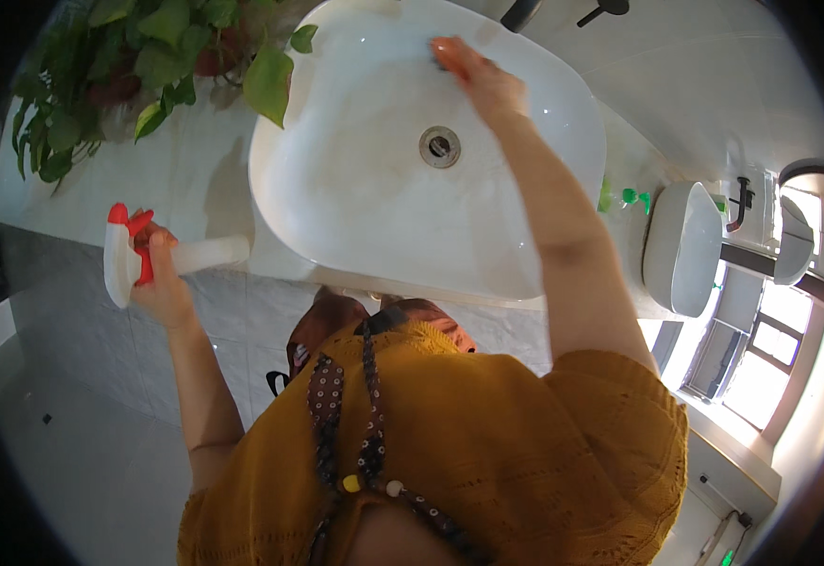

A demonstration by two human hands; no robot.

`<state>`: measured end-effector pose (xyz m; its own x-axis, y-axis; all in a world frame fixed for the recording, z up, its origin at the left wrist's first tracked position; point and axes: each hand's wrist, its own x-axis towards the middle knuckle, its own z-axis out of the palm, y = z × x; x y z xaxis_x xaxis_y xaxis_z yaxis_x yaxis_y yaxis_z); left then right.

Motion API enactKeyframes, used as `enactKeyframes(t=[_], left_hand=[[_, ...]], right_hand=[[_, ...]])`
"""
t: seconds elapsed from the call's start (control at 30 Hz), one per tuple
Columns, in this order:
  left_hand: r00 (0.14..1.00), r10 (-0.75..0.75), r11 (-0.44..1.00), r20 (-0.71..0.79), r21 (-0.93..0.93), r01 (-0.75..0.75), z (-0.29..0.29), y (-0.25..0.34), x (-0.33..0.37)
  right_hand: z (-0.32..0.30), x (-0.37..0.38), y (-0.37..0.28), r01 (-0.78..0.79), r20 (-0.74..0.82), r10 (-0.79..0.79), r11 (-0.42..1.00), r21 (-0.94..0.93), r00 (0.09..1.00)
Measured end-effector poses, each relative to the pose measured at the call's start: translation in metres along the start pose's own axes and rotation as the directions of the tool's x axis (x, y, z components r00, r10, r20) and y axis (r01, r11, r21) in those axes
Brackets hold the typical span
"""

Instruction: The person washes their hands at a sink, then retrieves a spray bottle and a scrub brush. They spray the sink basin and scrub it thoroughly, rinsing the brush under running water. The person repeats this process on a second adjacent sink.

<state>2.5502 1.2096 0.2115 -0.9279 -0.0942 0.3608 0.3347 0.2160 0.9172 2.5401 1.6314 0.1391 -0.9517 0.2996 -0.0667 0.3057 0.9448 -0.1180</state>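
My left hand (164,278) is wrapped round the neck of a white spray bottle (212,253) with a red trigger and nozzle. The bottle is tilted nearly on its side at the counter's front edge. Inside a white oval washbasin (308,203), my right hand (489,87) presses against the far inner wall, smeared a little by motion. Its fingers are closed over what looks like a small orange sponge (446,49) with a dark underside, mostly covered by the hand. A round metal drain (440,147) lies in the basin floor, nearer to me than the right hand.
Leafy green plants (162,57) crowd the counter on the left, one leaf touching the basin rim. A dark tap (521,13) stands behind the basin. On the right are a bottle with a green pump (631,196) and a second white basin (683,250).
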Motion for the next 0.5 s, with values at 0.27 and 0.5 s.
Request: enactKeyframes(t=[0.27, 0.5], left_hand=[[1.0, -0.008, 0.999, -0.003, 0.053, 0.008, 0.0, -0.003, 0.001], [0.984, 0.171, 0.983, 0.046, 0.056, -0.173, 0.004, -0.004, 0.003]], right_hand=[[-0.04, -0.128, 0.043, -0.192, 0.34, 0.289, 0.937, -0.291, 0.895], [-0.039, -0.178, -0.062, -0.026, 0.496, -0.176, 0.927, 0.374, 0.85]])
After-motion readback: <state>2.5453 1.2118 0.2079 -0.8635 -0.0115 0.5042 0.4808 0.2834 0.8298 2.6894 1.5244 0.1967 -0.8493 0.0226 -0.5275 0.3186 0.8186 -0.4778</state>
